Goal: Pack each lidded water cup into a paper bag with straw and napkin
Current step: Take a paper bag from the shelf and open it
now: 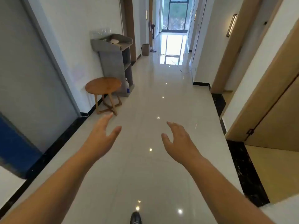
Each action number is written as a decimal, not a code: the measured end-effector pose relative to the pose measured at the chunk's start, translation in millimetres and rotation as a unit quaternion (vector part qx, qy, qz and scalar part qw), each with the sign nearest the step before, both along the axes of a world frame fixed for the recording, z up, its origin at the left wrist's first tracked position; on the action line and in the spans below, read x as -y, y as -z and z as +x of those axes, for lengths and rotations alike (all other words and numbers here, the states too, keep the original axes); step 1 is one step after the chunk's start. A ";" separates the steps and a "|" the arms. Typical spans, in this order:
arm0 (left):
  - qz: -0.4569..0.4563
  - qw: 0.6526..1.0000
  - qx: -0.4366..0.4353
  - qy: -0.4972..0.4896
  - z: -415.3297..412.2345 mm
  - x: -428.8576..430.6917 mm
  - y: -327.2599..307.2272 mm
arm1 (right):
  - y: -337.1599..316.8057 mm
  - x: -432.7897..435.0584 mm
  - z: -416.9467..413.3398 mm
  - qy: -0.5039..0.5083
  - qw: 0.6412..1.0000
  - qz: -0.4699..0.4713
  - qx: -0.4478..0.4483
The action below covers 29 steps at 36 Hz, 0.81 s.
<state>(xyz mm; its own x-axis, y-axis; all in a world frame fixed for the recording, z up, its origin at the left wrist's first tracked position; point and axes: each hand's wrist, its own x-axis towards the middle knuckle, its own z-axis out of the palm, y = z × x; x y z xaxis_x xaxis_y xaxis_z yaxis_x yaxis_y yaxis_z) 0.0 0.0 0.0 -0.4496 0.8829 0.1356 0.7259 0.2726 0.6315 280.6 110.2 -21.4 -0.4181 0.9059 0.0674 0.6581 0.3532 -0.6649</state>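
Left hand (103,135) and right hand (178,139) reach forward, fingers spread, holding nothing, above a glossy pale tiled corridor floor (145,167). Pale items (115,41) atop the grey shelved stand (113,62) behind a round wooden side table (103,85) may be cups, but are too small to identify.

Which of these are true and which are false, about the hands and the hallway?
1. The left hand and the right hand hold nothing. True.
2. A grey stand stands behind the round wooden table. True.
3. The round wooden table is by the right wall. False: it is by the left wall.
4. The floor is dark carpet. False: it is pale, shiny tile.
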 end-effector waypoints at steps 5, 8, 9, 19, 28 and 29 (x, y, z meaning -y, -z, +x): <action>-0.020 0.999 0.015 -0.022 -55.7 -68.4 13.0 | -5.5 -93.4 -30.0 0.003 0.999 -0.006 0.046; -0.014 0.999 0.035 -0.032 -93.0 -128.8 11.0 | -10.4 -154.0 -48.1 0.035 0.998 -0.015 0.050; -0.014 0.999 0.038 -0.028 -102.9 -150.2 7.9 | -14.5 -173.2 -55.5 0.043 0.998 -0.022 0.051; 0.029 0.997 0.050 0.053 -152.0 -330.1 -30.8 | -47.6 -335.9 -125.4 0.077 0.996 -0.018 0.039; 0.001 0.994 0.105 -0.007 -201.2 -469.4 -2.7 | -21.0 -497.3 -193.8 0.062 0.996 -0.052 0.025; -0.003 0.994 0.106 -0.010 -205.7 -487.0 2.4 | -16.5 -518.9 -202.5 0.056 0.997 -0.056 0.022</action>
